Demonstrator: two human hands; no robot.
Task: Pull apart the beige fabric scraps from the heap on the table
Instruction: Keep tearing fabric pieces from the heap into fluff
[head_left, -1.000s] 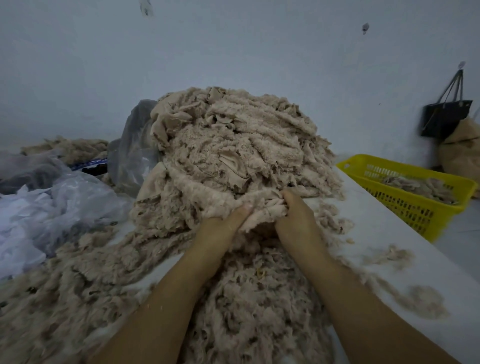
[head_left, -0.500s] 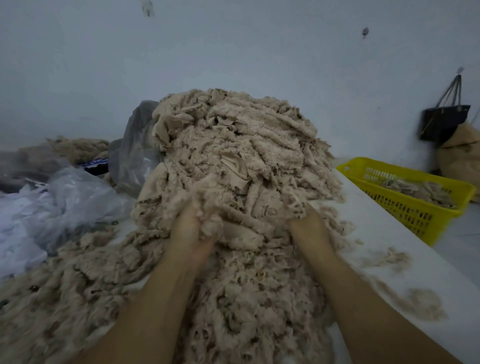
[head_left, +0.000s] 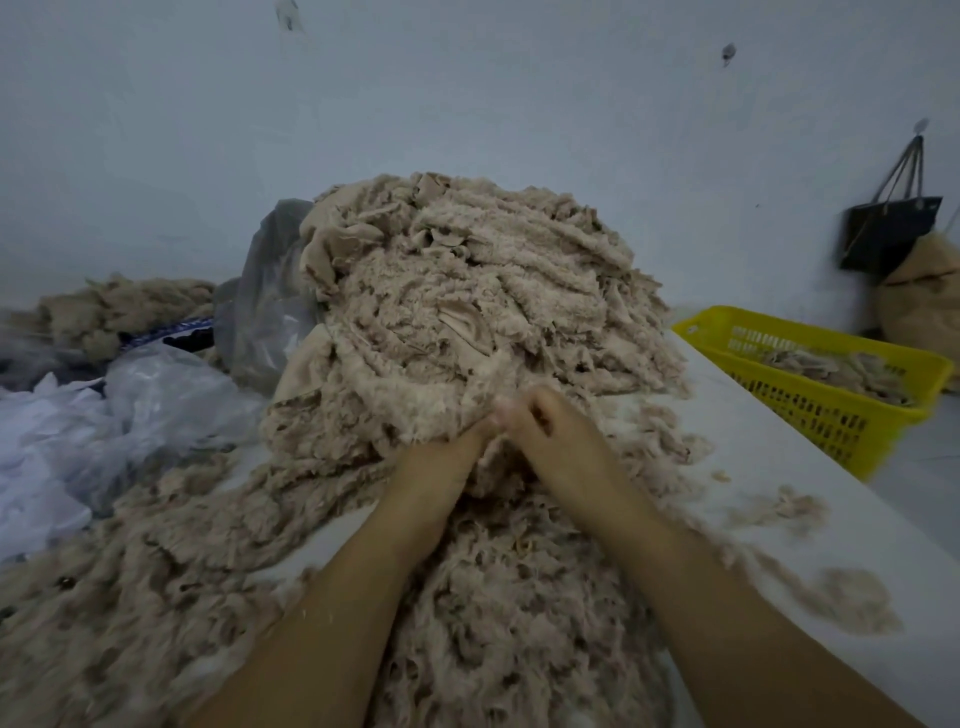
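The right grip (head_left: 550, 441) and the left grip (head_left: 441, 462) meet side by side at the near foot of the heap (head_left: 467, 322) of beige fabric scraps, which is piled on the white surface (head_left: 769, 467). The right grip's fingers (head_left: 519, 410) are curled into a fold of the scraps and pinch it. They are smeared by motion blur, so single fingers are hard to separate. The left grip's fingers are buried under the overhanging fabric, and I cannot tell whether they clutch anything. Both forearms are cut off by the lower edge of the view.

In front of the heap, looser shredded scraps (head_left: 493, 623) spread under and between the arms and hide most of the surface there. Right of the heap, a few thin tufts (head_left: 852, 597) lie apart on bare surface. Further right is a yellow basket (head_left: 841, 415) with some beige pieces inside, its far end cut off by the frame edge. Beyond the basket, a black bag (head_left: 888, 234) hangs on the wall, partly covering a tan sack (head_left: 919, 301).

Against the heap's left rear leans a grey plastic bag (head_left: 260, 312). Left of it lie crumpled clear plastic sheets (head_left: 171, 400) and a second beige pile (head_left: 119, 306). Between those two is a dark blue strip (head_left: 171, 332) with pale markings too small to read.
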